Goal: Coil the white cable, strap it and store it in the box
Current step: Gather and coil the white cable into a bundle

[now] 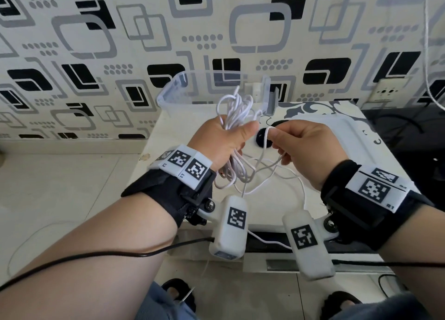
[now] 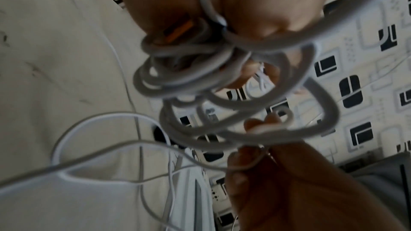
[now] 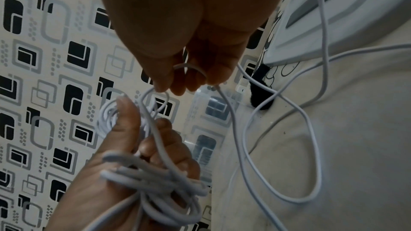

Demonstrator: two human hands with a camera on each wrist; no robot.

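My left hand (image 1: 238,131) grips a loose bundle of white cable (image 1: 237,110) loops above the small table (image 1: 168,136). Its thumb presses the loops against the palm. My right hand (image 1: 273,133) pinches one strand just beside the left thumb. The slack hangs below both hands and trails over the table. In the left wrist view the coil (image 2: 200,80) hangs from the fingers, with an orange-tipped plug (image 2: 177,31) tucked in it. A black strap (image 1: 261,141) lies on the table under the hands. The clear box (image 1: 168,95) stands open behind them.
The box's white lid (image 1: 342,136) lies on the table to the right. A wall socket (image 1: 387,92) sits at the back right, and another white cord (image 1: 427,54) hangs down the wall there. Tiled floor lies to the left of the table.
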